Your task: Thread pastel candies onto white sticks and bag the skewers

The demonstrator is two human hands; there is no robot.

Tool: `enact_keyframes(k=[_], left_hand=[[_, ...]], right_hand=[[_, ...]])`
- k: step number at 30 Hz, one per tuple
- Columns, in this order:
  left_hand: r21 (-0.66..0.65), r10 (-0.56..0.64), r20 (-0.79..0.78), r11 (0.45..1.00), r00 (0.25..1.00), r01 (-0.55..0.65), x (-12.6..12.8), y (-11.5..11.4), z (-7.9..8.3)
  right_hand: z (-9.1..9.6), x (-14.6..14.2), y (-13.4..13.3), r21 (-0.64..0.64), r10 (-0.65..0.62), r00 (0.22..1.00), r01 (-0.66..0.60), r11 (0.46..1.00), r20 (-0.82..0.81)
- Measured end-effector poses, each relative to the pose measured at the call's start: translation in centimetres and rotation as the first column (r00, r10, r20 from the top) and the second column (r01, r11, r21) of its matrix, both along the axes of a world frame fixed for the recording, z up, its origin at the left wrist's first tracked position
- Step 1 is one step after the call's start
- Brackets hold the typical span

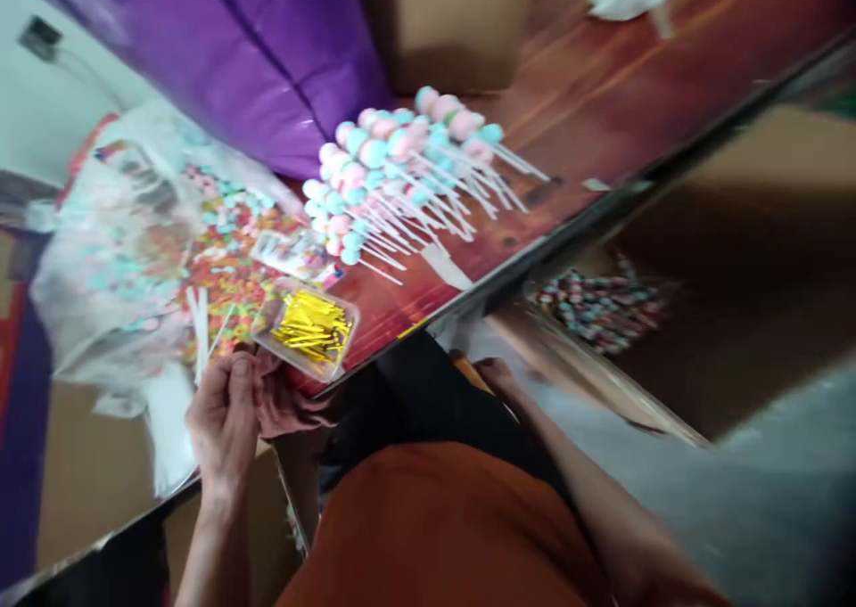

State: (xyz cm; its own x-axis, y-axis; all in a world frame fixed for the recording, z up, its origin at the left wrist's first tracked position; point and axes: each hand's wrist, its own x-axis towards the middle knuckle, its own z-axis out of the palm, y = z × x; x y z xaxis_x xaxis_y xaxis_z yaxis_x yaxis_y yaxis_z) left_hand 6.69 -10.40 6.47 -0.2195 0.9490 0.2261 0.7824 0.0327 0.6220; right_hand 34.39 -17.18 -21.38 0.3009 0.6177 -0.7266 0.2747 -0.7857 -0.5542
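My left hand [226, 397] is closed at the table's near edge, its fingers gripping a dusty-pink cloth [287, 402] that hangs over the edge. White sticks [199, 326] stand up just beyond its knuckles. A clear tub of gold twist ties [313, 326] sits right beside the cloth. Below the table edge, by my dark-clothed leg, my right hand [496, 377] is blurred and its fingers are not clear. Something yellow-orange [473, 373] lies close to it. Rows of pink and blue candy-ball skewers [401, 157] on white sticks lie on the red table.
Colourful loose candies [231, 241] are heaped beside a large clear plastic bag [113, 259]. Behind the skewers stand a purple bag [267, 54] and a cardboard box [455, 28]. An open carton holding wrapped sweets [602, 308] is on the right, below the table. Crumpled white tissue [625, 1] lies far back.
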Motion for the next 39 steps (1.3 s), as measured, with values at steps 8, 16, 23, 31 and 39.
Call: enact_keyframes(k=[8, 16, 23, 31, 39], left_hand=[[-0.207, 0.012, -0.376, 0.974, 0.926, -0.096, -6.9, -4.5, -4.6], [0.136, 0.431, -0.153, 0.901, 0.889, -0.413, -7.2, -5.4, -4.8], [0.517, 0.411, 0.390, 0.643, 0.824, -0.565, -8.0, -2.6, 1.7], [0.509, 0.151, 0.519, 0.736, 0.841, -0.446, -11.3, 0.4, 5.0], [0.466, -0.073, 0.606, 0.839, 0.792, -0.280, -4.1, -3.8, 6.7]], right_hand=[[3.0, 2.8, 0.5, 0.032, 0.185, 0.965, -0.195, 0.980, 0.186], [15.4, -1.6, -0.3, 0.682, 0.155, 0.929, -0.354, 0.640, 0.336], [20.8, -12.4, 0.2, 0.874, 0.619, 0.784, -0.326, 0.361, 0.036], [21.1, -16.2, 2.7, 0.833, 0.601, 0.792, -0.402, 0.381, 0.108], [24.7, -16.2, 1.3, 0.869, 0.495, 0.798, 0.072, 0.489, -0.344]])
